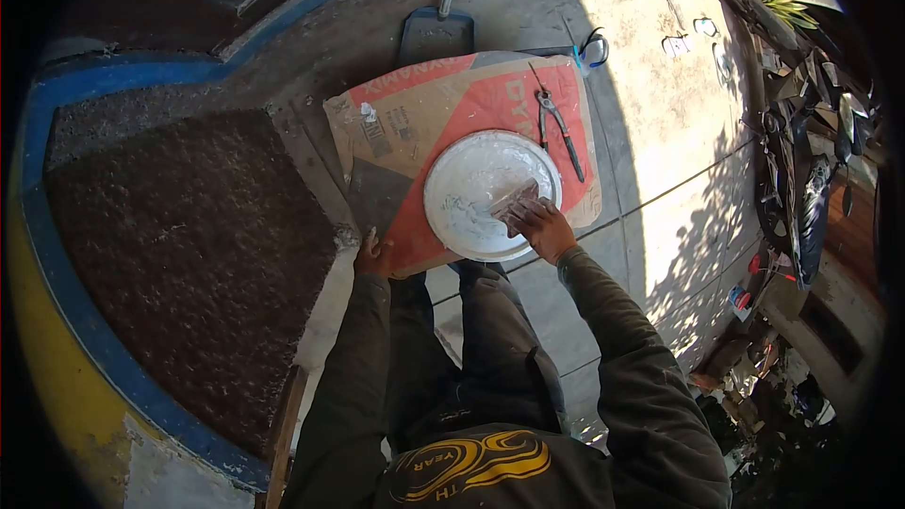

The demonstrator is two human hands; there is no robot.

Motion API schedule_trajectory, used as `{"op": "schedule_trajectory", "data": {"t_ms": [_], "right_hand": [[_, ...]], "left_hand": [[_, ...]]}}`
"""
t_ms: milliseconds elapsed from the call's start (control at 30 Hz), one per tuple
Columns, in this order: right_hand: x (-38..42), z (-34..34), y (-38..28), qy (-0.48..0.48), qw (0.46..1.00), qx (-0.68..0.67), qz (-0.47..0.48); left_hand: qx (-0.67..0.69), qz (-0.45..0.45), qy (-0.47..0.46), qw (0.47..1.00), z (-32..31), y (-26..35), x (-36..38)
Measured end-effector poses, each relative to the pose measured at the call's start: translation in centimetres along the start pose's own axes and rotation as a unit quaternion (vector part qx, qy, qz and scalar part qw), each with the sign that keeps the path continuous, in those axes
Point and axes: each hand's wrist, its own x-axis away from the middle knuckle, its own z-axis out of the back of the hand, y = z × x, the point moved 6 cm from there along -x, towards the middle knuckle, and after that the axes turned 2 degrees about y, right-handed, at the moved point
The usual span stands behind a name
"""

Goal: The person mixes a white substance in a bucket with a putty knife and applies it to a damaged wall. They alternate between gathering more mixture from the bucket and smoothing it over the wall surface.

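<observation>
A round white lid or shallow tray (462, 170), smeared with white paste, lies on a red and brown printed paper sack (396, 170). My right hand (544, 227) is closed around a flat brown piece (516, 207) marked with white, like a scraper or folded pad, pressed at the paste on the lid's right side. My left hand (375, 253) has its fingers curled at the sack's near left corner; what is in them I cannot tell. Pincers (558, 127) with dark handles lie on the sack just beyond the lid, jaws pointing away.
Behind the sack stands a dark dustpan (436, 35) with a pale upright handle. A dark brown mat or panel (179, 264) with a blue border is on the left. Sandals (675, 45) lie on the sunlit floor (650, 160). Clutter (806, 170) lines the right side.
</observation>
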Motion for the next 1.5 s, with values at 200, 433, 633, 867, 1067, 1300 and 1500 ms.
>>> {"op": "schedule_trajectory", "data": {"t_ms": [200,433,633,867,1067,1300,1500], "right_hand": [[1.1,-1.1,-0.2,0.016,0.999,0.014,-0.031],[1.0,0.9,-0.7,0.035,0.998,-0.028,-0.052],[0.4,-1.1,0.7,0.016,0.999,0.028,-0.027],[-0.1,0.5,0.4,0.007,1.0,0.007,-0.024],[-0.8,-0.3,1.1,0.02,1.0,0.014,-0.013],[0.4,0.1,0.5,0.008,0.998,-0.023,-0.066],[-0.5,3.1,2.2,0.1,0.918,-0.306,-0.232]], "left_hand": [[-0.091,0.004,0.016,0.996,2.0,0.1,-0.2],[-0.096,0.013,0.037,0.995,2.7,-1.4,0.5],[-0.119,0.032,0.027,0.992,2.8,-1.4,1.4],[-0.11,0.026,0.008,0.994,1.0,-1.5,0.3],[-0.032,0.005,-0.055,0.998,-4.1,-0.3,-1.0],[-0.247,-0.047,0.064,0.966,-8.9,3.4,-2.8],[-0.258,-0.041,0.028,0.965,-11.0,5.0,-4.7]]}}
